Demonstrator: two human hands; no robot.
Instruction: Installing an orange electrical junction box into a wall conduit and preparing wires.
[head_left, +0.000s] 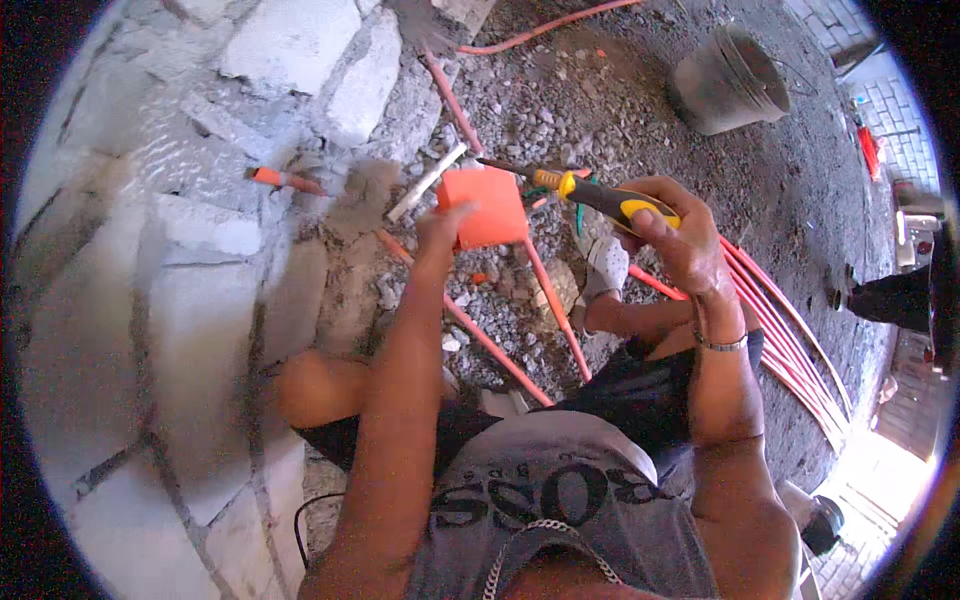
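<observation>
My left hand (440,232) grips an orange square electrical box (488,212) by its left side, thumb lying across it. In my right hand (680,240) is a screwdriver (610,198) with a black and yellow handle, its shaft pointing left. The screwdriver's tip reaches the far edge of the box; whether it touches cannot be told. An orange conduit (452,100) runs away from just beyond the box. Another conduit (556,308) extends from its near right corner toward my legs. Beside the box, on the left, is a pale narrow strip (428,182).
A grey bucket (715,85) lies tilted on the gravel (610,110) at the far right. Several orange conduits (790,345) lie bundled to my right. The stone wall (205,300) rises on the left, with a conduit stub (285,180) protruding. Someone's dark-clothed leg (890,300) shows at the right.
</observation>
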